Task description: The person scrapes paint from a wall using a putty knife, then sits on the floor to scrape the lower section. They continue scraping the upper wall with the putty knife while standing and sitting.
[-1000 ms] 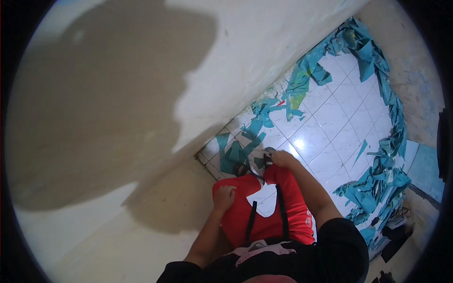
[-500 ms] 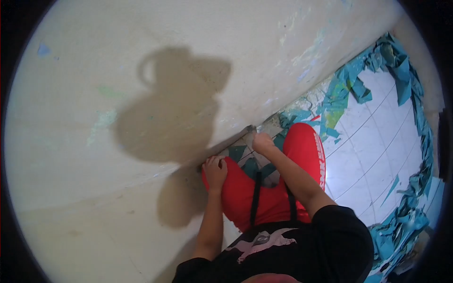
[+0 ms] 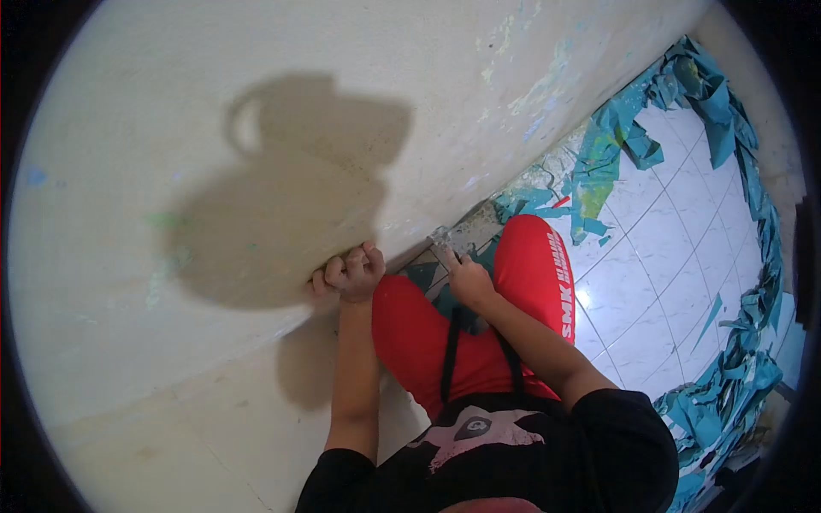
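My left hand (image 3: 349, 272) is up against the pale wall (image 3: 214, 342) beside my left knee, its fingers curled; whether anything is in it is hidden. My right hand (image 3: 469, 278) is closed round the handle of a scraper-like tool (image 3: 441, 239), between my knees and the wall. The tool's flat, greyish end points at the foot of the wall. My red trousers (image 3: 530, 265) show under both arms.
Torn teal sheeting (image 3: 718, 111) lies crumpled along the edges of the white tiled floor (image 3: 676, 231). A small red object (image 3: 561, 203) lies near my right knee. Patches of old paint mark the wall, and my shadow falls on it.
My left hand has risen off my left knee to the wall and its fingers have curled. My right hand has shifted slightly left and down with the tool, which shows more clearly.
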Available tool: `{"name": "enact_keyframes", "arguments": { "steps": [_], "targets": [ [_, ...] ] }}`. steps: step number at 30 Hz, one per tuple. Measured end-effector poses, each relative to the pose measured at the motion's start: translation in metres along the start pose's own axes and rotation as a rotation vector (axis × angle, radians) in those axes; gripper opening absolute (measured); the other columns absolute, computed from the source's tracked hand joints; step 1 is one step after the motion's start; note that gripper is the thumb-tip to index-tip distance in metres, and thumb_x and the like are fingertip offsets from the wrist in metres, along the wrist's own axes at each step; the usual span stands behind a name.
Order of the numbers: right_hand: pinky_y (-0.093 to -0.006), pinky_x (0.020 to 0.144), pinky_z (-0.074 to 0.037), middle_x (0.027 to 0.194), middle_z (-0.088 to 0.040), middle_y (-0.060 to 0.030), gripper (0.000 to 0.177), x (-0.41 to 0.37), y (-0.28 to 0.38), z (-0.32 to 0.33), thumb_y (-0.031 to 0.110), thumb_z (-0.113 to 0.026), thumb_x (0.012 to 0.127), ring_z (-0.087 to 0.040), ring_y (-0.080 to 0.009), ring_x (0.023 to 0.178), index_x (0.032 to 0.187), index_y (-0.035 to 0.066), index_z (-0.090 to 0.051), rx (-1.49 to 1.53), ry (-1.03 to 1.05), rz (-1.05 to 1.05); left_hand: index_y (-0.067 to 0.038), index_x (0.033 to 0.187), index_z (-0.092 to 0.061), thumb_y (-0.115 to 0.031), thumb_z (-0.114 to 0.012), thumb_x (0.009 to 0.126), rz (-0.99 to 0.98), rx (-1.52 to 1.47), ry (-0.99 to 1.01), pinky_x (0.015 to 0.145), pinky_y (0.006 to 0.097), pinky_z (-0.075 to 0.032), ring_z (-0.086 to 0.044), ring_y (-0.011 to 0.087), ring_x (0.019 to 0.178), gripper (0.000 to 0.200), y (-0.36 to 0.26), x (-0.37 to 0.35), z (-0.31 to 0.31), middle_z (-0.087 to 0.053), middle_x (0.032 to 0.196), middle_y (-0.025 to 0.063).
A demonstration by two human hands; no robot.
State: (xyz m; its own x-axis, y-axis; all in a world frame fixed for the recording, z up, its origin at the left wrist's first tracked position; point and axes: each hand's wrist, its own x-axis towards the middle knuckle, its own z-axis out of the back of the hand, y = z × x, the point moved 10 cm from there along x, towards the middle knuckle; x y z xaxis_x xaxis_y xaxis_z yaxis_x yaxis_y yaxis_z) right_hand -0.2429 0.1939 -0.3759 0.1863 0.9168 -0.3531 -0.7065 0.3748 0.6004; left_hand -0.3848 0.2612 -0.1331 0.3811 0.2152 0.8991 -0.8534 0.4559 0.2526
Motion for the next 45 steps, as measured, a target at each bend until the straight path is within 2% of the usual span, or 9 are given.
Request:
{"name": "enact_keyframes", "arguments": {
  "steps": [10, 15, 16, 18, 22, 24, 25, 27, 45],
  "targets": [
    [-0.0489, 0.08, -0.053, 0.108, -0.06, -0.0277, 0.056, 0.001, 0.013, 0.007, 0.014, -0.049, 0.086, -0.064, -0.0421, 0.094, 0.141, 0.008, -0.04, -0.124, 0.066, 0.051, -0.02, 0.07, -0.048, -0.022, -0.068, 0.073, 0.113, -0.076, 0.022, 0.08, 0.0431, -0.029, -0.037, 0.0282, 0.095, 0.02, 0.008, 0.001, 0.011, -0.047, 0.094, 0.002],
    [-0.0501, 0.08, -0.052, 0.098, -0.063, -0.026, 0.054, 0.015, 0.006, 0.01, 0.015, -0.049, 0.085, -0.064, -0.0411, 0.088, 0.138, 0.009, -0.046, -0.132, 0.072, 0.071, -0.009, 0.073, -0.051, -0.011, -0.067, 0.076, 0.305, -0.582, 0.405, 0.083, 0.0504, -0.036, -0.051, 0.0344, 0.086, 0.016, 0.011, -0.025, 0.016, -0.056, 0.087, 0.0126],
    [-0.0501, 0.08, -0.052, 0.098, -0.063, -0.026, 0.054, 0.019, -0.002, 0.003, 0.015, -0.049, 0.085, -0.064, -0.0411, 0.088, 0.138, 0.009, -0.046, -0.132, 0.062, 0.075, -0.009, 0.073, -0.051, -0.011, -0.067, 0.076, 0.301, -0.582, 0.395, 0.083, 0.0504, -0.036, -0.051, 0.0344, 0.086, 0.016, 0.007, -0.035, 0.023, -0.056, 0.087, 0.0126],
    [-0.0516, 0.078, -0.052, 0.091, -0.065, -0.0264, 0.051, 0.025, -0.009, -0.007, 0.015, -0.049, 0.084, -0.064, -0.0421, 0.083, 0.135, 0.01, -0.049, -0.16, 0.028, 0.112, -0.006, 0.074, -0.05, -0.01, -0.065, 0.078, 0.42, -0.737, 0.622, 0.081, 0.0477, -0.04, -0.054, 0.0345, 0.082, 0.016, -0.003, -0.074, 0.012, -0.056, 0.082, 0.0138],
    [-0.0523, 0.078, -0.052, 0.089, -0.065, -0.0269, 0.047, 0.027, -0.008, -0.007, 0.014, -0.049, 0.084, -0.064, -0.0432, 0.082, 0.13, 0.009, -0.052, -0.096, -0.015, 0.143, -0.004, 0.076, -0.053, -0.01, -0.064, 0.081, 0.539, -0.756, 0.844, 0.075, 0.0433, -0.044, -0.055, 0.0349, 0.079, 0.013, -0.013, -0.156, 0.025, -0.057, 0.079, 0.014],
    [-0.0519, 0.078, -0.052, 0.086, -0.065, -0.0271, 0.043, 0.05, -0.013, -0.005, 0.014, -0.049, 0.084, -0.064, -0.0438, 0.083, 0.126, 0.007, -0.055, -0.15, 0.046, 0.164, -0.005, 0.079, -0.058, -0.012, -0.063, 0.082, 0.786, -0.784, 0.938, 0.07, 0.0437, -0.045, -0.057, 0.0341, 0.076, 0.009, -0.015, -0.188, 0.024, -0.058, 0.076, 0.0122],
    [-0.0519, 0.078, -0.052, 0.086, -0.065, -0.0271, 0.043, 0.04, -0.008, -0.002, 0.014, -0.049, 0.084, -0.064, -0.0438, 0.083, 0.126, 0.007, -0.055, -0.15, 0.052, 0.16, -0.005, 0.079, -0.058, -0.012, -0.063, 0.082, 0.79, -0.785, 0.943, 0.07, 0.0437, -0.045, -0.057, 0.0341, 0.076, 0.009, -0.018, -0.192, 0.027, -0.058, 0.076, 0.0122],
    [-0.0518, 0.078, -0.052, 0.084, -0.065, -0.0272, 0.042, 0.027, 0.008, 0.017, 0.013, -0.05, 0.083, -0.064, -0.0437, 0.082, 0.124, 0.006, -0.057, -0.154, -0.017, 0.17, -0.006, 0.081, -0.061, -0.013, -0.063, 0.082, 0.532, -0.698, 0.876, 0.07, 0.0443, -0.045, -0.058, 0.0336, 0.076, 0.008, -0.029, -0.177, 0.033, -0.059, 0.078, 0.0124],
    [-0.0511, 0.077, -0.052, 0.089, -0.065, -0.026, 0.039, 0.022, 0.02, 0.018, 0.015, -0.051, 0.083, -0.064, -0.042, 0.085, 0.12, 0.006, -0.059, -0.14, -0.049, 0.204, -0.007, 0.078, -0.062, -0.016, -0.065, 0.079, 0.482, -0.692, 0.855, 0.066, 0.0424, -0.046, -0.058, 0.03, 0.069, 0.009, -0.037, -0.173, 0.022, -0.058, 0.07, 0.01]
  ]
}}
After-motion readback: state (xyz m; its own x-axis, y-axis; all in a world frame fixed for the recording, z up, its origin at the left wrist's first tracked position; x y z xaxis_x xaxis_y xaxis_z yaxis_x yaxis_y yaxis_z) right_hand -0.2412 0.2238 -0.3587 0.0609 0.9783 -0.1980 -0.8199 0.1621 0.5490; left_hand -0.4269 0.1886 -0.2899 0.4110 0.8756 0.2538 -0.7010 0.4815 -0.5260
